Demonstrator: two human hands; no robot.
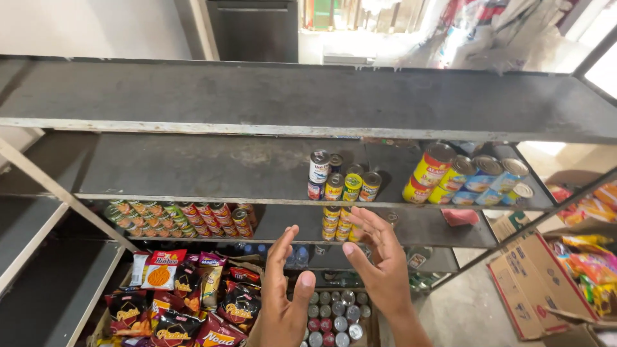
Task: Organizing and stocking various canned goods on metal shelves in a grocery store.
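Two hands raised before a grey metal shelf rack (pixel 193 168), both empty. Your left hand (pixel 283 302) is near, fingers spread and straight, palm facing right. Your right hand (pixel 379 260) sits just beside it, fingers loosely splayed, palm facing left, gripping nothing. Nearest goods: small stacked cans (pixel 340 222) on the shelf just beyond your right fingertips. One shelf up, more small cans (pixel 344 180); larger yellow tins (pixel 463 177) to the right. Snack bags (pixel 183 299) lie low left; can tops (pixel 337 315) show below your hands.

small cans (pixel 342 181) sit on the shelf (pixel 193 168), big cans (pixel 466 175) to their right.
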